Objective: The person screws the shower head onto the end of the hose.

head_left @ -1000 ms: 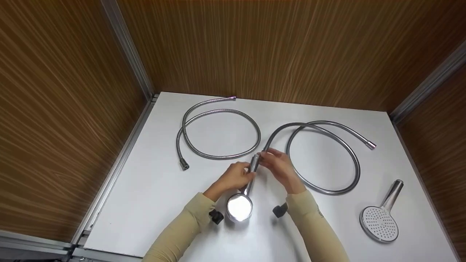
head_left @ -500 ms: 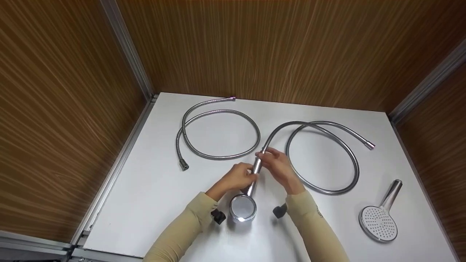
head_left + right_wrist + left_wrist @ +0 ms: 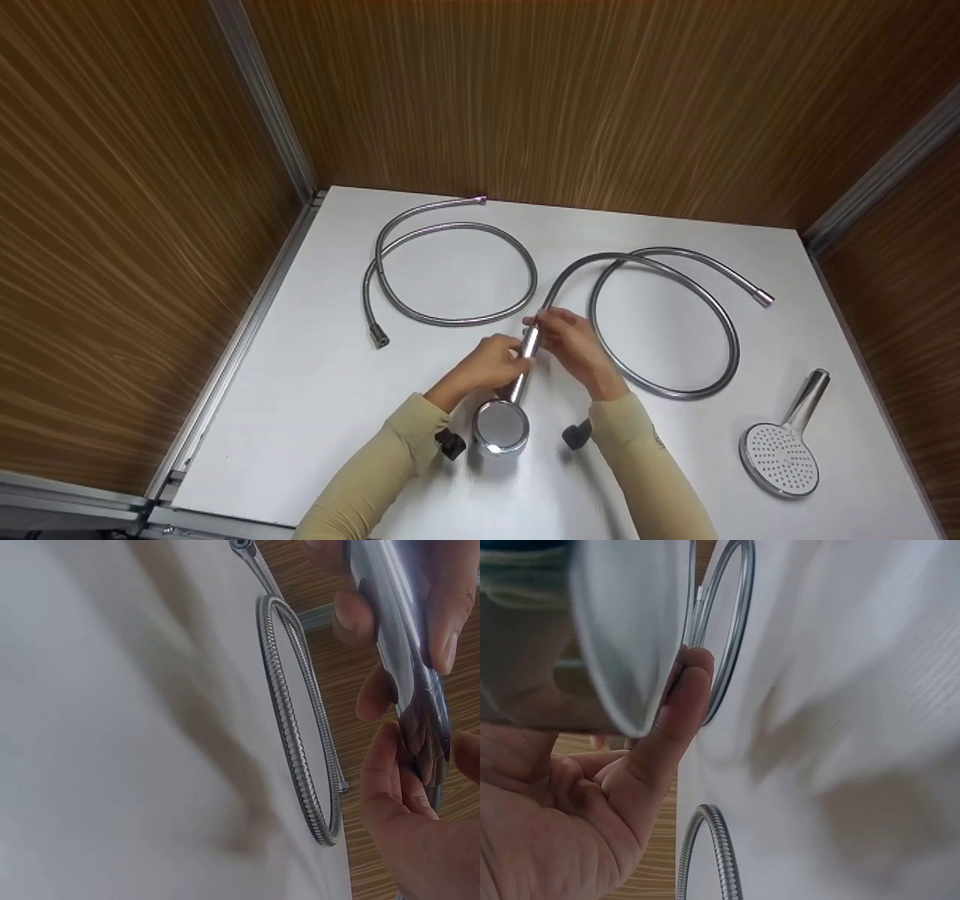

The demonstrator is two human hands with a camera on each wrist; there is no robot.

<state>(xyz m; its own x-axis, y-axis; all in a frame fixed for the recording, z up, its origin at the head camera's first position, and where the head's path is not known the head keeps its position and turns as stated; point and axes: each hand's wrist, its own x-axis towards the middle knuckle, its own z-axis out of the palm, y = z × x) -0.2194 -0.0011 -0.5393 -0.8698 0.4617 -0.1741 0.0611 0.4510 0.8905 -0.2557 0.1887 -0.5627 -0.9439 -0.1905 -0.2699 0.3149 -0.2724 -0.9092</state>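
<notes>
A chrome hand shower [image 3: 501, 427] is held just above the white table, its round head toward the person and its handle slanting away. My left hand [image 3: 491, 364] grips the handle; in the left wrist view the fingers [image 3: 682, 701] lie against the shiny head's edge. At the handle's far end my right hand [image 3: 574, 341] pinches the end of a smooth grey shower hose [image 3: 592, 259], which meets the handle there. The right wrist view shows the chrome handle [image 3: 401, 637] between both hands; the joint itself is hidden by fingers.
A ribbed metal hose [image 3: 457, 324] lies looped at the back left. The grey hose's free end [image 3: 763, 298] lies back right. A second hand shower [image 3: 780, 459], spray face up, rests at the right. Wood-patterned panels [image 3: 525, 97] wall the table [image 3: 300, 435] on three sides.
The hand shower has shifted slightly right and tilted, and its handle end has met the hose end. The right fingers have changed position around the joint.
</notes>
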